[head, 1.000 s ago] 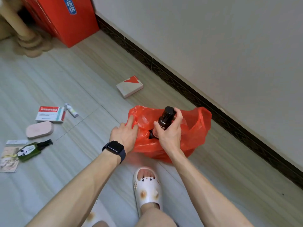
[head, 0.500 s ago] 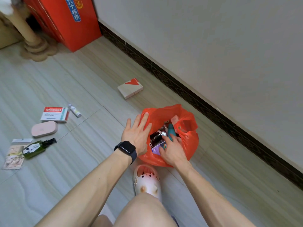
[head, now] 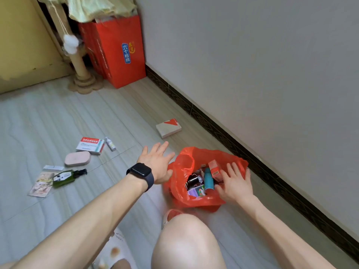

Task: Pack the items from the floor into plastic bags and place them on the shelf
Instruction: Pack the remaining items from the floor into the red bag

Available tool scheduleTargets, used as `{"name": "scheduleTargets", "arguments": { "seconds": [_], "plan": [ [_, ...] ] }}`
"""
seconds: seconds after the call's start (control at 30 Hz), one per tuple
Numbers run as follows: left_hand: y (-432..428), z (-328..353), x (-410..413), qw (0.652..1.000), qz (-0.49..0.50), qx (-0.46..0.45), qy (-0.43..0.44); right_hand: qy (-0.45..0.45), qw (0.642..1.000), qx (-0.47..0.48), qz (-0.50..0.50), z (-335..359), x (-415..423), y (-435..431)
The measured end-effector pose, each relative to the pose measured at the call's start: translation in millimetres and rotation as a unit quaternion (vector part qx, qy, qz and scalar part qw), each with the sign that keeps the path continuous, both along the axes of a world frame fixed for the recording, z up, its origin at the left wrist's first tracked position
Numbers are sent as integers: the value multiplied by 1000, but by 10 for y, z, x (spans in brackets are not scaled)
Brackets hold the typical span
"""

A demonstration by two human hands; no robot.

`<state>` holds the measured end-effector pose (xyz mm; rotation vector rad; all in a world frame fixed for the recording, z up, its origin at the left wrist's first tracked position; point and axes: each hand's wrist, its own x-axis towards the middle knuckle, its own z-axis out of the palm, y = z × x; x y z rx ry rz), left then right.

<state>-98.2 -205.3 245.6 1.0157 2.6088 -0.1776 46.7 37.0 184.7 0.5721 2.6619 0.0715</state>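
Note:
A red plastic bag [head: 181,169] stands open on the floor near the wall, with a dark bottle [head: 193,179], a teal tube [head: 208,180], a pink box [head: 214,169] and a purple carton [head: 196,191] inside. My left hand [head: 156,162], with a dark watch on the wrist, hovers open with spread fingers just left of the bag. My right hand [head: 236,183] rests open with straight fingers against the bag's right side. Loose on the floor lie a white and red box [head: 168,127], a medicine box [head: 90,145], a small tube [head: 110,143], a pink case [head: 77,158], a green pump bottle [head: 67,176] and sachets [head: 41,183].
A tall red gift bag [head: 120,51] stands in the corner beside a cardboard scratching post [head: 80,74]. The wall's dark skirting [head: 252,158] runs behind the bag. My knee [head: 186,241] and a white slipper [head: 114,247] are at the bottom of the view.
The dark bottle has gone from my right hand into the bag. My left hand has lifted off the bag and moved left, fingers spread. The view has tilted upward.

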Motion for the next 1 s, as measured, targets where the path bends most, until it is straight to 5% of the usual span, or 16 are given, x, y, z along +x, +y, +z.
{"name": "scheduleTargets", "arguments": {
  "seconds": [0.23, 0.5, 0.67, 0.8, 1.0],
  "plan": [
    [-690, 223, -366, 997, 66, -16, 31, 237, 947, -186, 108, 668, -686, -781],
    [-1533, 139, -1182, 977, 204, -14, 53, 272, 914, -183, 239, 777, -1862, -1316],
    [-1803, -529, -1806, 959, 281, 1, 28, 170, 949, -161, 210, 171, -2720, -1221],
    [-1836, -1365, -2202, 948, 315, -30, -21, -3, 981, -123, 149, -709, -3284, -943],
    [-1682, -2316, -2608, 962, 262, -68, -34, -113, 987, -101, 45, -1579, -3796, -645]
  ]
}}
